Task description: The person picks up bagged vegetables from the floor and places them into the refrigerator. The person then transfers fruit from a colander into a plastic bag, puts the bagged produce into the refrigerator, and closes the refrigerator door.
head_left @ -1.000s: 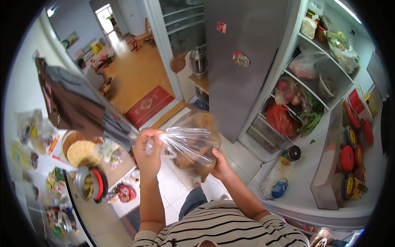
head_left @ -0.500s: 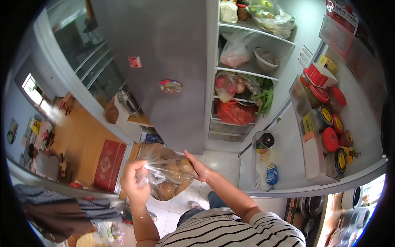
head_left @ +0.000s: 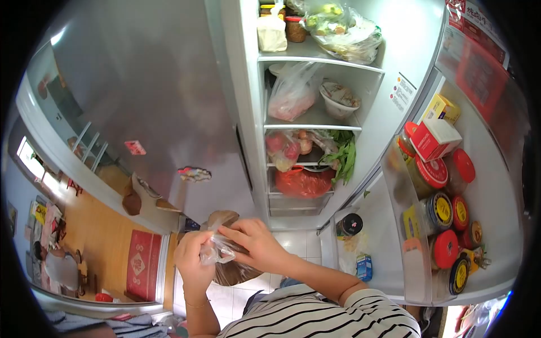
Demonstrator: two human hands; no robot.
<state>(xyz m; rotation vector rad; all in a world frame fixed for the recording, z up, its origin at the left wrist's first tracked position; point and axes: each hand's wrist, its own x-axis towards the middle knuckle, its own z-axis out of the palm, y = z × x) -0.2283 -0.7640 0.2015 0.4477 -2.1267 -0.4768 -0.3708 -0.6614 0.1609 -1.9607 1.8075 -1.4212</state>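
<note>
At the lower middle hangs a clear plastic bag (head_left: 234,274) with brown, rounded contents that I cannot make out clearly. My left hand (head_left: 194,256) is closed around its gathered neck, and loose plastic sticks out between the hands. The fingers of my right hand (head_left: 256,245) are closed on the same bunched plastic, touching it from the right. Both hands are close together above the body of the bag, which they partly cover.
An open fridge stands ahead, its shelves (head_left: 321,125) holding bagged food and a white bowl (head_left: 340,101). Its door rack (head_left: 417,270) at right carries several jars and boxes. A grey door panel (head_left: 158,101) is at left; beyond the doorway sits another person (head_left: 61,269).
The view has turned right toward the fridge. My right hand has moved from the side of the bag up to its neck, beside my left hand, which keeps its hold.
</note>
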